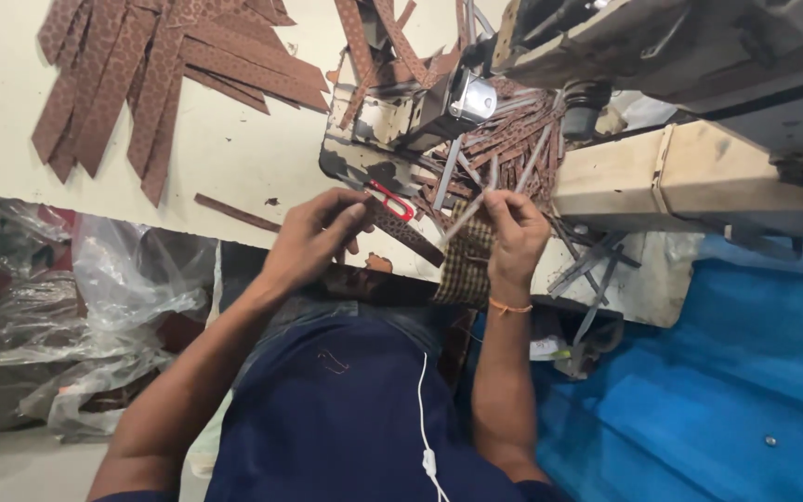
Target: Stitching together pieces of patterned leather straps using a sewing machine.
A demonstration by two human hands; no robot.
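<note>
Clear plastic bags (95, 316), crumpled and bulging, heaped on the floor under the left edge of the work table (234, 158); contents dim, reddish in places. No labels, signs or screens seen.

Soft, even light brightens the pale bench (234, 139) almost to glare, shadows stay faint, the frame's edges bow outward, and the hands look slightly soft with blur.

A cream worktable (234, 149) stands beside crumpled clear plastic bags (95, 307) and a blue tarpaulin (717, 390).
</note>
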